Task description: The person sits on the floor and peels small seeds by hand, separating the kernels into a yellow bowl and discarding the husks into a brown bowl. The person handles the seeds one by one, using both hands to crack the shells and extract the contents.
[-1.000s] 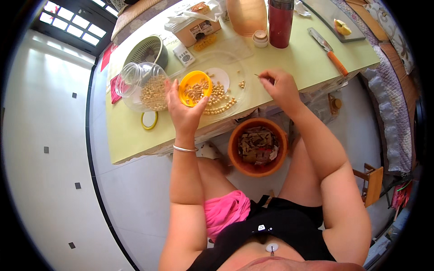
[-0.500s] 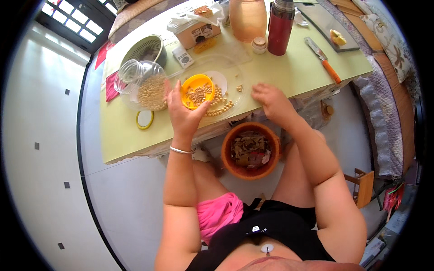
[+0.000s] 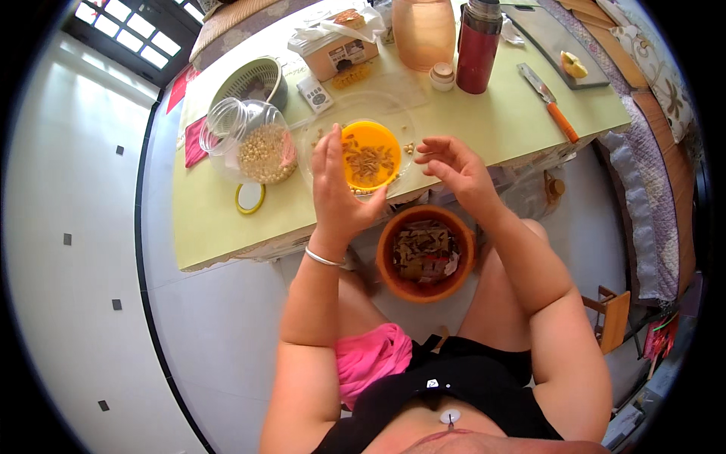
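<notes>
My left hand [image 3: 342, 181] curves around the left and near edge of a round yellow dish [image 3: 395, 151], fingers along its side and thumb at the near rim. Brown elongated kernels [image 3: 370, 163] lie in the dish. Beneath it is a round clear plastic tray [image 3: 308, 140], with a few pale round beans [image 3: 409, 147] showing at its edges. Just right of the dish my right hand [image 3: 457, 170] hovers, fingers apart and curved, holding nothing visible. To the left a clear plastic jar [image 3: 246, 125] lies tipped over with pale beans inside, beside a yellow-rimmed lid [image 3: 249, 197].
An orange-handled knife [image 3: 556, 113], a red thermos [image 3: 478, 53] and a cutting board [image 3: 537, 30] with a piece of fruit stand to the right. Behind are a green basket [image 3: 265, 72], a tissue box [image 3: 340, 57] and a white remote-like device [image 3: 314, 94]. A brown bin [image 3: 386, 261] sits between my knees.
The yellow dish has moved right with my left hand and now covers most of the beans. My right hand has its fingers more spread.
</notes>
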The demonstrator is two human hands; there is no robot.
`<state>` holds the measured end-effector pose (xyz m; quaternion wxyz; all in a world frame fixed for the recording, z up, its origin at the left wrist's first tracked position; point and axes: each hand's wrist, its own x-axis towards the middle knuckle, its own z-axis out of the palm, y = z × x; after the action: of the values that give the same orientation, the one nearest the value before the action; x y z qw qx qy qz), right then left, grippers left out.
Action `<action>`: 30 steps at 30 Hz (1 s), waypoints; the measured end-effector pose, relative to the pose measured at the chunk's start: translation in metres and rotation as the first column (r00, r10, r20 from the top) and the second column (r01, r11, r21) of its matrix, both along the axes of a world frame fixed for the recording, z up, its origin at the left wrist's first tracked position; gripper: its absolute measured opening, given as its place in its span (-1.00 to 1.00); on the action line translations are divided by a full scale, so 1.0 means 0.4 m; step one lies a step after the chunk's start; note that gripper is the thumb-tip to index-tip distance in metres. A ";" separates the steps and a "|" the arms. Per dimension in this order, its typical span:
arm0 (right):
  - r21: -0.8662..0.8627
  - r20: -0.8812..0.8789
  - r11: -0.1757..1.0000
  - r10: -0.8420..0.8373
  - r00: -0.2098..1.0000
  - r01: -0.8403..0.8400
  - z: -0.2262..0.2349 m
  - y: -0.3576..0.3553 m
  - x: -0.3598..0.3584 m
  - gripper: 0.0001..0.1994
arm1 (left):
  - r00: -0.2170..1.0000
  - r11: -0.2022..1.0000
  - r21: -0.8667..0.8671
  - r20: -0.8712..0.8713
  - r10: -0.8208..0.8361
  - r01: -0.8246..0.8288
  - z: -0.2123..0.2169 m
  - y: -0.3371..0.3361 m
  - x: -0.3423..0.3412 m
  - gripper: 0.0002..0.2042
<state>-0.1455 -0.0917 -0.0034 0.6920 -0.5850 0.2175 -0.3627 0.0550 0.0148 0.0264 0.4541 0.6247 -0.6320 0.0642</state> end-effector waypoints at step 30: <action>0.794 0.429 0.587 -0.358 0.829 -0.157 -0.050 0.000 0.123 -0.63 | 0.920 0.920 0.024 -0.010 -0.392 0.392 0.009 -0.112 -0.137 -0.14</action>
<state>-0.0965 -0.0918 -0.0232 0.8881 -0.0650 0.1838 -0.4163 0.0000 -0.0301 0.0301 0.4513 0.4917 -0.7437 -0.0376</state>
